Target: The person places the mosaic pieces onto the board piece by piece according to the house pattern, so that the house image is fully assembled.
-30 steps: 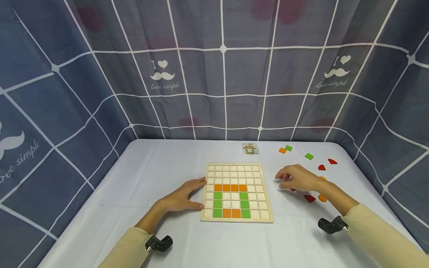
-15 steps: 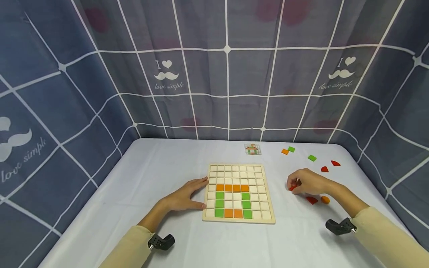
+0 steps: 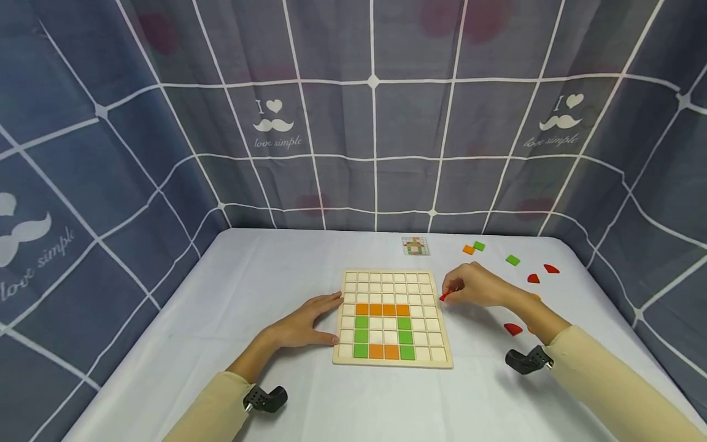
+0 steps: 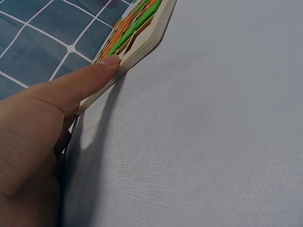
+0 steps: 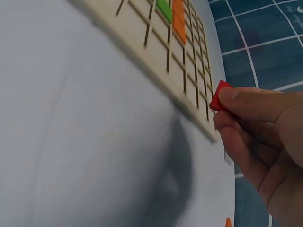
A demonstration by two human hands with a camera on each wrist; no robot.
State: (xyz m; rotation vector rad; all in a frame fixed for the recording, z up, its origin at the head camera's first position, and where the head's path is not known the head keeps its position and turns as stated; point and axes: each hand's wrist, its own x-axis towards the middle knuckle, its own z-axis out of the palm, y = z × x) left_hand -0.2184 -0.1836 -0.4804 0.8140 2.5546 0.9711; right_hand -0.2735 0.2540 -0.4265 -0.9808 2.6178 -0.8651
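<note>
Swinging leftward since the earlier frame, the right hand [image 3: 476,285] is pinching a red piece [image 5: 218,96], with the board [image 3: 392,363] lying just beside that grip. Opposite, the left hand [image 3: 304,321] is touching the board, spread; a loosening pinch could be dropping the piece.

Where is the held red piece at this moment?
In the head view, the red piece is pinched by the right hand, near the right edge of the board.

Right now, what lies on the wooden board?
Six orange tiles and six green tiles lie on the wooden board; the left hand touches its edge. The tiles hide whatever is beneath.
</note>
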